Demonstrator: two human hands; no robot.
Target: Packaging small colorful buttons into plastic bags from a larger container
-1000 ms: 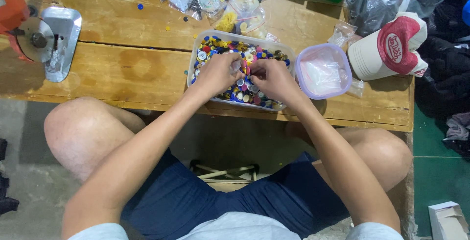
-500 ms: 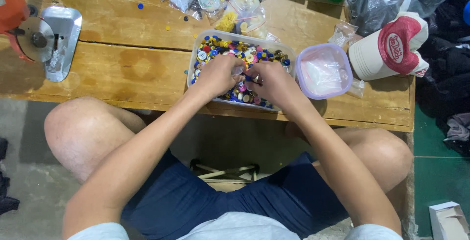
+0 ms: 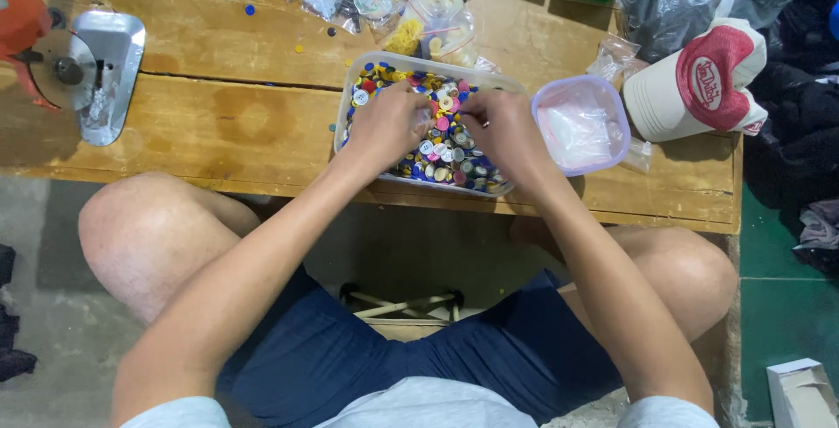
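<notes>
Both hands are inside a clear plastic tray (image 3: 350,87) full of small coloured buttons (image 3: 446,153), which stands on the wooden surface (image 3: 218,122) near its front edge. The left hand (image 3: 389,122) rests on the buttons with the fingers curled downward; its fingertips are covered by the back of the hand, so I cannot tell if it holds a button. The right hand (image 3: 502,127) is also bent over the pile, fingers drawn together toward the left hand, and what is between them is too small to see. The two hands hide a large part of the tray's middle.

Just beside the tray on the right is a small round container (image 3: 581,122) with a pale purple rim; its content is whitish and unclear. Further right lies a white and red cap (image 3: 699,83). Behind the tray there are clear little bags (image 3: 419,0), partly cut by the top edge. At the far left a metal tool (image 3: 92,70) is only half in view.
</notes>
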